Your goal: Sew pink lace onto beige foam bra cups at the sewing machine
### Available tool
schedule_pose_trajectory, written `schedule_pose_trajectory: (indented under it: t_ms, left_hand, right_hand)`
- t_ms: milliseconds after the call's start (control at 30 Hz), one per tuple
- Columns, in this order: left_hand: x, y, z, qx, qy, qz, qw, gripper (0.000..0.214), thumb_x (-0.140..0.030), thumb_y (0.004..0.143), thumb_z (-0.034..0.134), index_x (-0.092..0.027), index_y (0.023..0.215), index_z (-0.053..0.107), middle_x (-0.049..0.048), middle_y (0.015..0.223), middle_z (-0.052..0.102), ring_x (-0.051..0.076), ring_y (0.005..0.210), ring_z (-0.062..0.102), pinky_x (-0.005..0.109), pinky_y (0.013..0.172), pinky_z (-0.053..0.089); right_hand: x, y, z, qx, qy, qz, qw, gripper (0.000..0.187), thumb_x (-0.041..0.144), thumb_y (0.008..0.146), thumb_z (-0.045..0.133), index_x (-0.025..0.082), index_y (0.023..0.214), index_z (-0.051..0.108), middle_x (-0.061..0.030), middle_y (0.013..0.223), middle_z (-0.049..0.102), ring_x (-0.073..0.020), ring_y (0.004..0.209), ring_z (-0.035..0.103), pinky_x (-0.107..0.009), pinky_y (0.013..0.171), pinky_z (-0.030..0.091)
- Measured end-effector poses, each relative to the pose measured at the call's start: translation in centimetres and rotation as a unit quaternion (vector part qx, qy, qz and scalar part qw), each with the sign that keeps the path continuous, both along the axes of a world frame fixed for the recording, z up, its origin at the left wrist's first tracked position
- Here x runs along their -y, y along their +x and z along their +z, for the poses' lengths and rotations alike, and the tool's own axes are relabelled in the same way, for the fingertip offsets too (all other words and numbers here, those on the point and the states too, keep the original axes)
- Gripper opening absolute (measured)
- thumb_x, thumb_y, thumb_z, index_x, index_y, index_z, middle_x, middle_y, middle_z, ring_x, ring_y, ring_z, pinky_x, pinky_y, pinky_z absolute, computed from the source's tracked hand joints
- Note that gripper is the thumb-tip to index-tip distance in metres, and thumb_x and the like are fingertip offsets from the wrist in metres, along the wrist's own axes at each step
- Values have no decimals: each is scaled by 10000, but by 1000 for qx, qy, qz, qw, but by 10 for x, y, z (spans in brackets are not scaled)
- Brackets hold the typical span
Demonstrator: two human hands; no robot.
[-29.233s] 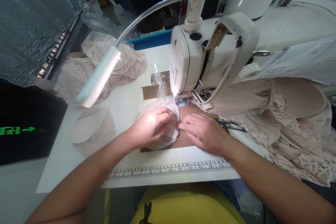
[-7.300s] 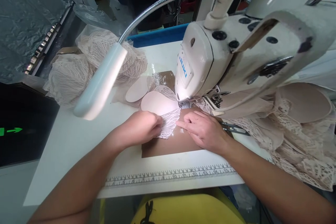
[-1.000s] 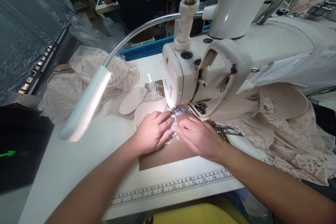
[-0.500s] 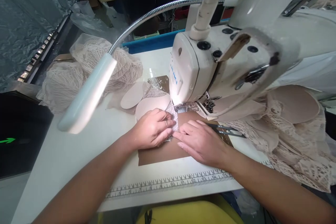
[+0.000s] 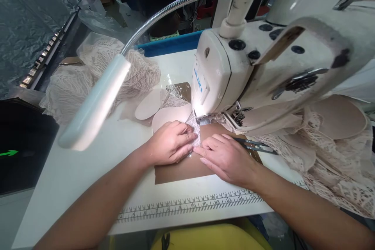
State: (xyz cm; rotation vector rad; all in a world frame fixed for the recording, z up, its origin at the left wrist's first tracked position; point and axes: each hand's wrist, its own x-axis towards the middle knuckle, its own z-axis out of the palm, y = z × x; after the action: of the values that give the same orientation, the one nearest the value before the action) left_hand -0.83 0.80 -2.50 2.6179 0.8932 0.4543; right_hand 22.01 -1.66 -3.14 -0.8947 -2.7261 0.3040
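My left hand (image 5: 170, 142) lies flat, fingers together, pressing a small piece of white lace (image 5: 195, 129) onto the brown patch (image 5: 181, 172) just in front of the presser foot (image 5: 207, 118) of the white sewing machine (image 5: 222, 74). My right hand (image 5: 225, 156) rests beside it, fingers stretched out, fingertips touching the lace's right edge. Behind my left hand lie two beige foam cups (image 5: 165, 114) trailing away from the needle.
A gooseneck lamp (image 5: 93, 105) hangs over the left of the table. Lace pieces are heaped at back left (image 5: 96, 74) and right (image 5: 336, 156). Thread snips (image 5: 253, 144) lie right of my right hand. A ruler strip (image 5: 190, 203) runs along the front edge. Another person stands behind.
Both hands stay pressed on the lace at the needle; the view has tilted slightly. The lace showing in front of the foot has grown a little shorter.
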Motion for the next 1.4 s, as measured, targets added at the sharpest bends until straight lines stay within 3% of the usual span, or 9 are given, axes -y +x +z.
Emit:
schedule_pose_trajectory:
  t_ms: [200, 600, 867, 1200, 1300, 1400]
  left_hand:
    - [-1, -1, -1, 4, -3, 2, 1000, 361, -350, 922, 426, -173, 1182, 604, 119, 1050, 596, 223, 931, 548, 374, 832, 450]
    - [0, 0, -1, -23, 1, -19, 1000, 339, -341, 927, 430, -199, 1165, 625, 104, 1047, 604, 214, 929, 547, 360, 816, 434]
    - [1, -1, 2, -7, -20, -21, 1000, 306, -321, 912, 464, -202, 1109, 665, 79, 930, 619, 200, 872, 546, 335, 781, 414]
    - [6, -1, 8, -22, -62, -71, 995, 264, -323, 892, 511, -250, 1066, 696, 53, 856, 630, 175, 809, 542, 336, 811, 414]
    - [5, -1, 10, 29, -54, -46, 997, 269, -312, 895, 509, -196, 1055, 691, 63, 856, 641, 173, 806, 550, 308, 764, 445]
    - [2, -2, 9, 60, 8, 14, 998, 261, -251, 898, 486, -150, 1044, 678, 87, 898, 648, 180, 819, 555, 306, 732, 462]
  right_hand:
    - [-1, 2, -1, -16, 34, -6, 999, 219, 225, 913, 452, 194, 1027, 637, -27, 776, 564, -165, 726, 413, -305, 663, 265]
    - [-3, 4, 0, -20, 34, 4, 999, 219, 208, 913, 462, 188, 1007, 658, -30, 768, 594, -152, 717, 469, -302, 652, 299]
    - [-5, 8, -1, -64, 63, -87, 992, 238, 180, 910, 473, 189, 817, 693, -29, 713, 622, -142, 699, 541, -284, 665, 364]
    - [-6, 8, -4, -51, 59, -70, 995, 269, 122, 879, 466, 168, 1039, 677, -47, 779, 636, -162, 735, 540, -290, 676, 383]
    - [-6, 6, -4, -30, 55, -50, 997, 279, 120, 873, 457, 170, 1044, 673, -48, 786, 616, -164, 718, 503, -290, 666, 366]
    - [-7, 6, -6, -25, 52, -46, 997, 273, 110, 869, 442, 177, 993, 676, -42, 765, 591, -161, 696, 468, -287, 650, 345]
